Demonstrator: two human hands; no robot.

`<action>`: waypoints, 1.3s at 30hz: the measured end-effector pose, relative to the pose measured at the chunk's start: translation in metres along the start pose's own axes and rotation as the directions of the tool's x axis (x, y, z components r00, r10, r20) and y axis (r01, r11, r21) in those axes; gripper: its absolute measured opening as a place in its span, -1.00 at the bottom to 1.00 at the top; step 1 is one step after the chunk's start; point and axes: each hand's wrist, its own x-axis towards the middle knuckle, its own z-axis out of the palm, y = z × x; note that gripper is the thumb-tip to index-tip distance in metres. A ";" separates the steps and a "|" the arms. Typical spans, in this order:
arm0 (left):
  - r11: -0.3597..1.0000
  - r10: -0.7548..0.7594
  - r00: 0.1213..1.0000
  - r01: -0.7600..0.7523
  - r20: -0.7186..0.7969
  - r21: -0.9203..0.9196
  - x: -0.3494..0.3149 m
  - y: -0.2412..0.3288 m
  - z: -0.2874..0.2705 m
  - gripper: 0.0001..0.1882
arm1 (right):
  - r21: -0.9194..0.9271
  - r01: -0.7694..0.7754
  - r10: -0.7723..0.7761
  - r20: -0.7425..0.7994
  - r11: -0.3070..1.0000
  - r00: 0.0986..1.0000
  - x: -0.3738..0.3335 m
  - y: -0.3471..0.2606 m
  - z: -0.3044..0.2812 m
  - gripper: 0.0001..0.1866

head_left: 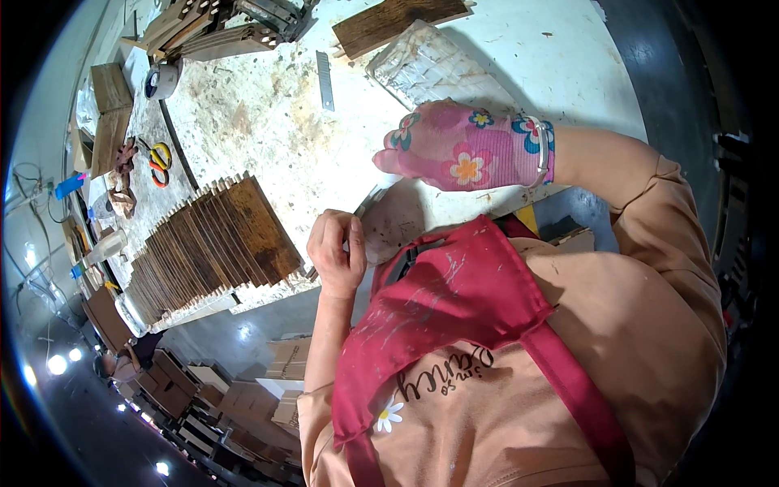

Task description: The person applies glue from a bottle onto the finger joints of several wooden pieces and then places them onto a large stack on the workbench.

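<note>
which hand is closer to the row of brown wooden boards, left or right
Left. The bare left hand is just right of the row of brown wooden boards; the gloved right hand is farther right and higher up in the picture.

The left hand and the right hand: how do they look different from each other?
The left hand is bare, while the right hand wears a pink glove with flowers.
The right hand has a white band at its wrist; none shows on the left hand's wrist.
The left hand is nearer the row of brown boards; the right hand is nearer the wrapped pack.
Both arms have tan sleeves.
</note>
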 end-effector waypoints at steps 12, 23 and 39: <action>0.999 -0.030 1.000 0.030 0.008 0.012 -0.001 0.000 0.000 -0.91 | -0.042 -0.041 0.041 0.003 0.998 0.999 -0.001 -0.003 -0.002 -0.84; 0.999 -0.039 0.999 0.039 0.008 0.003 -0.001 0.000 0.000 -0.91 | -0.166 0.038 -0.056 -0.104 0.985 0.993 0.000 -0.009 -0.003 -0.85; 0.999 -0.051 0.999 0.051 0.019 -0.004 0.000 0.001 0.000 -0.91 | -0.104 -0.036 0.029 -0.066 0.994 0.997 0.006 -0.007 -0.003 -0.91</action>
